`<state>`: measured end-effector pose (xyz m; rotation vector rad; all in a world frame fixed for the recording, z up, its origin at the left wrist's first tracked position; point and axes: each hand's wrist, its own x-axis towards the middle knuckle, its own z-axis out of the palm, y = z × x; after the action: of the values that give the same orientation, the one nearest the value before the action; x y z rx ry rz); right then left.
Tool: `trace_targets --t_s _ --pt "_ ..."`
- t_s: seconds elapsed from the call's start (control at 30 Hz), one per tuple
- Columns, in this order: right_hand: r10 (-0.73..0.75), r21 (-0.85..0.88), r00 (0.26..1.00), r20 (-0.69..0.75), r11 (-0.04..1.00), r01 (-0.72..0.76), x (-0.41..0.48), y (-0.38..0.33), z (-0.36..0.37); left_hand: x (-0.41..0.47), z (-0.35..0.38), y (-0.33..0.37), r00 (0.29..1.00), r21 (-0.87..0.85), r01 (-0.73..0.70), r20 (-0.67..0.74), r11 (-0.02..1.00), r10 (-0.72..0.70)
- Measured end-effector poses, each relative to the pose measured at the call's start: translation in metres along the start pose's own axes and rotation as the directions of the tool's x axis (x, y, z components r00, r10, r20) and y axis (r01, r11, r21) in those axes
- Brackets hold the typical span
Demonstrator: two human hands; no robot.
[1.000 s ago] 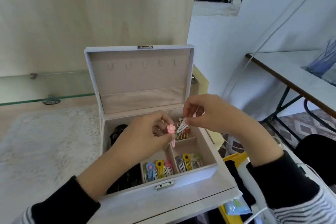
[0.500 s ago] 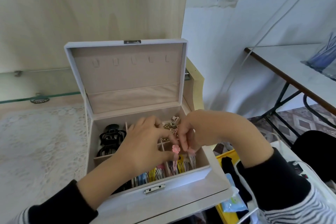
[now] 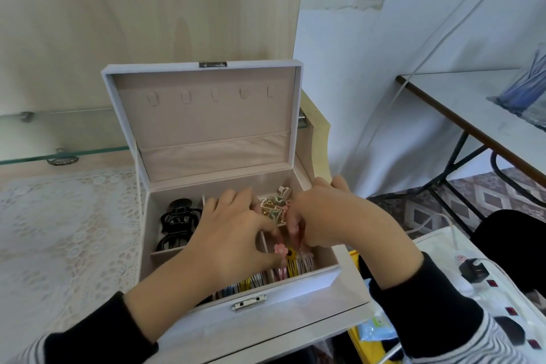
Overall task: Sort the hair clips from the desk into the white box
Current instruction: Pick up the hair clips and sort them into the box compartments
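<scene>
The white box (image 3: 295, 289) stands open on the desk, its lid upright. Both hands reach into it. My left hand (image 3: 236, 242) pinches a pink flower hair clip (image 3: 280, 249) between thumb and finger, over the front right compartment. My right hand (image 3: 334, 221) is curled down beside it and pinches a pale hair clip (image 3: 305, 255) whose top is hidden by the fingers. Striped and yellow clips (image 3: 291, 267) stand in rows in the front compartments. Black claw clips (image 3: 177, 224) lie at the back left, gold clips (image 3: 273, 208) at the back right.
A lace cloth (image 3: 59, 230) covers the desk left of the box. A glass shelf (image 3: 44, 156) runs along the wooden wall behind. Right of the box are a yellow bin (image 3: 366, 346), a white power strip with a black charger (image 3: 475, 273), a black chair (image 3: 517, 239) and another table (image 3: 472, 106).
Both hands have dropped from above the box into its front right compartment, carrying the pink flower clip and the pale clip. The view has shifted so the box sits further left.
</scene>
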<state>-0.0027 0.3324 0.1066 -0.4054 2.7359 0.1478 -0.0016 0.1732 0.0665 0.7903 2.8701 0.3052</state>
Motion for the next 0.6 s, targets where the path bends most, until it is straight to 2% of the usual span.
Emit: trace_targets --t_s 0.23,0.4,0.53,0.6 --pt "0.052 0.102 0.993 -0.102 0.994 -0.042 -0.008 0.005 -0.006 -0.006 -0.001 -0.006 1.000 -0.041 -0.014 -0.003 0.999 0.014" --pt "0.101 0.267 0.931 -0.351 0.964 -0.004 -0.009 0.003 -0.004 -0.015 -0.002 -0.017 0.975 -0.127 -0.036 -0.223 0.991 0.007" --pt "0.104 0.387 0.872 -0.479 0.916 0.103 0.003 -0.009 0.007 -0.022 0.000 -0.036 0.918 -0.021 -0.007 -0.397 1.000 -0.002" --pt "0.124 0.432 0.833 -0.540 0.890 0.148 0.008 -0.019 0.011 -0.027 0.000 -0.047 0.905 0.040 0.055 -0.425 0.998 -0.033"
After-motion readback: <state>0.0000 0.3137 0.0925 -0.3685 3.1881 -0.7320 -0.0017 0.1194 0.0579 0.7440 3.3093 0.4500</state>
